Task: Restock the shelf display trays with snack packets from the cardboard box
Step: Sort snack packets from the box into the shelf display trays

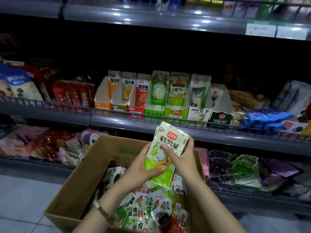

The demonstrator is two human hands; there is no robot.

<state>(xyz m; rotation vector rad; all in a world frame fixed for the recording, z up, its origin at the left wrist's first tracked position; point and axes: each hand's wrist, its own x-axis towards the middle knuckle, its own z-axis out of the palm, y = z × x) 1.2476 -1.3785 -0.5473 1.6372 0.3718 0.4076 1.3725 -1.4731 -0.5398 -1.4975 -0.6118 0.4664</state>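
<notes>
A small stack of green and white snack packets (165,140) is held upright over the open cardboard box (79,180). My left hand (143,167) grips the stack from the left, thumb across the lower front. My right hand (182,157) grips its right edge, thumb on the front. Several mixed packets (143,211) lie loose inside the box. A row of cardboard display trays (176,113) stands on the middle shelf just above; the matching green tray (175,115) holds similar packets.
A wire rail (202,122) runs along the front edge of the middle shelf. Bagged snacks fill the shelf to the left (20,83) and right (265,118). More packets sit on the lower shelf (235,167). Grey floor tiles (23,195) lie at the lower left.
</notes>
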